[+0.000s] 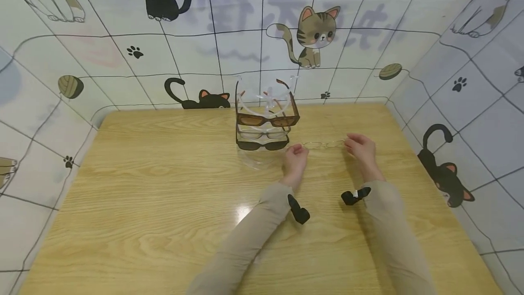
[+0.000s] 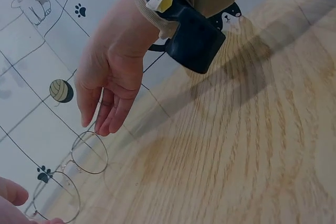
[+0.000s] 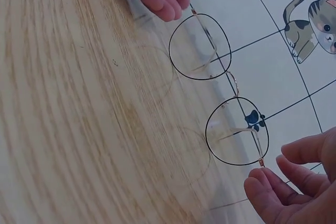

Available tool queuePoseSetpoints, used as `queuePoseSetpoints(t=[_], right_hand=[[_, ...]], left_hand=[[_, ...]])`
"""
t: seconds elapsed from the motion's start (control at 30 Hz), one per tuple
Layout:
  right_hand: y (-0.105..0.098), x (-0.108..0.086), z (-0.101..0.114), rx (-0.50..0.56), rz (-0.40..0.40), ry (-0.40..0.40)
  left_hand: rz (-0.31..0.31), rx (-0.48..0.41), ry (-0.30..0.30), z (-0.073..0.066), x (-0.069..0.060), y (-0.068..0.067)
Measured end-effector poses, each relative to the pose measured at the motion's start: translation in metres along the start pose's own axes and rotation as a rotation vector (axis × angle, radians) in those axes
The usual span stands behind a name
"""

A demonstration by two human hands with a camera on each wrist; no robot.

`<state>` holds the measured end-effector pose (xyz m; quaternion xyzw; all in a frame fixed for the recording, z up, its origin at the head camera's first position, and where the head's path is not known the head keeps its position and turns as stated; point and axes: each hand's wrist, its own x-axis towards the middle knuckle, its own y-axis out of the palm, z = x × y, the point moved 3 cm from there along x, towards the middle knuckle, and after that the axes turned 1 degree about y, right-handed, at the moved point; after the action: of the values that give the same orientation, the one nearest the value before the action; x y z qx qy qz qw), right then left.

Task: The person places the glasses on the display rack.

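Note:
Between my two hands is a pair of thin wire-rimmed eyeglasses (image 1: 324, 144), its round lenses and gold-toned bridge (image 3: 236, 83) plain in the right wrist view. My left hand (image 1: 295, 164) grips it by the left hinge end, beside the display stand. At the opposite end, my right hand (image 1: 362, 153) pinches near the hinge with thumb and fingertips. The temples extend behind the rims, toward the wall. In the left wrist view, my left hand (image 2: 11, 203) is mostly cut off at the lower left corner.
A clear display stand (image 1: 258, 165) near the back edge bears brown sunglasses (image 1: 266, 121), light-framed glasses (image 1: 262, 135) and dark sunglasses (image 1: 262, 145). The wooden table (image 1: 163, 204) meets a cat-patterned wall covering (image 1: 237, 53). Both wrists wear small black cameras (image 1: 300, 214).

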<state>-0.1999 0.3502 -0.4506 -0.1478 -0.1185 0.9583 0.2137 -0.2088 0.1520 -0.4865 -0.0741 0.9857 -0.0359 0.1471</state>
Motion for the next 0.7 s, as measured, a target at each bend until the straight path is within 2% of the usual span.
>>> queuePoseSetpoints(t=[0.13, 0.23, 0.43, 0.53, 0.7], right_hand=[[0.002, 0.007, -0.003, 0.006, -0.008, 0.004], [0.001, 0.018, -0.014, 0.041, -0.035, 0.01], [0.0, 0.046, -0.039, 0.125, -0.056, -0.026], [0.0, 0.042, -0.034, 0.18, -0.052, -0.006], [0.0, 0.017, -0.012, 0.161, -0.054, 0.039]], left_hand=[[-0.022, -0.03, -0.024, -0.001, 0.001, 0.001], [-0.03, -0.03, -0.032, -0.003, 0.001, 0.001], [-0.062, -0.038, 0.003, -0.009, 0.0, 0.002], [-0.074, -0.044, 0.0, -0.01, 0.0, 0.004], [-0.071, -0.051, -0.04, -0.01, -0.001, 0.006]])
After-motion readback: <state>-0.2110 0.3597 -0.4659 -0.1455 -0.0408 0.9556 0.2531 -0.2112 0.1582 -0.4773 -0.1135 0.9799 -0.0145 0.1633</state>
